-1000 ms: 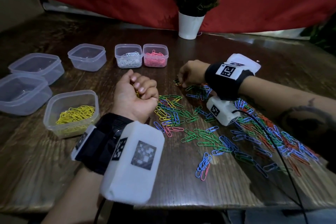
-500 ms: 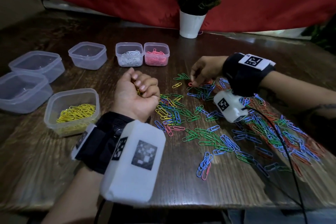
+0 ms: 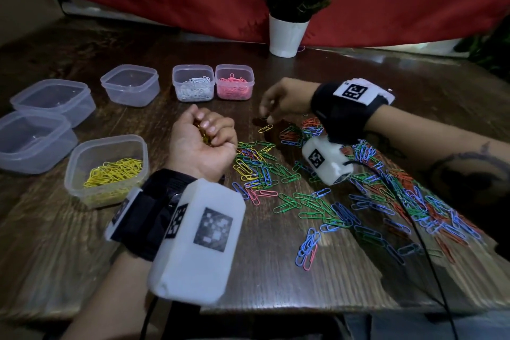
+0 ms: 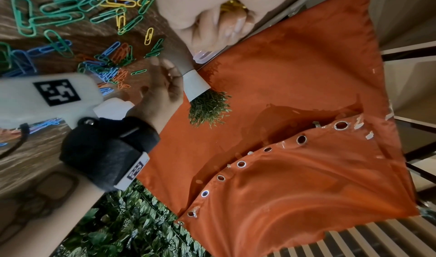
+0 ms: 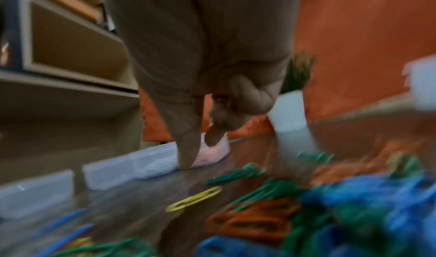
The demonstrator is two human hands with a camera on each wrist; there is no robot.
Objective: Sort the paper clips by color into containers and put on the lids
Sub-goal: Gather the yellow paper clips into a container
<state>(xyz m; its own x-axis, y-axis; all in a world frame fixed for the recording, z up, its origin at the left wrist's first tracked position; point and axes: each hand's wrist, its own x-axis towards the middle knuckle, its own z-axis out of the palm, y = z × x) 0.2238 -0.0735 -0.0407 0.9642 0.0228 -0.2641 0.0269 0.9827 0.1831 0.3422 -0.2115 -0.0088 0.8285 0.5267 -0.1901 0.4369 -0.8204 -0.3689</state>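
A wooden table (image 3: 82, 257) carries a spread of mixed paper clips (image 3: 345, 201) at the right. A tub (image 3: 82, 163) of yellow clips stands near the left hand (image 3: 202, 143), which is curled around yellow clips. The right hand (image 3: 284, 98) reaches fingers down by a lone yellow clip (image 3: 265, 128); its grip cannot be told.

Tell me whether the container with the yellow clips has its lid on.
Off. The yellow-clip container shows an open rim, with the clips exposed inside.
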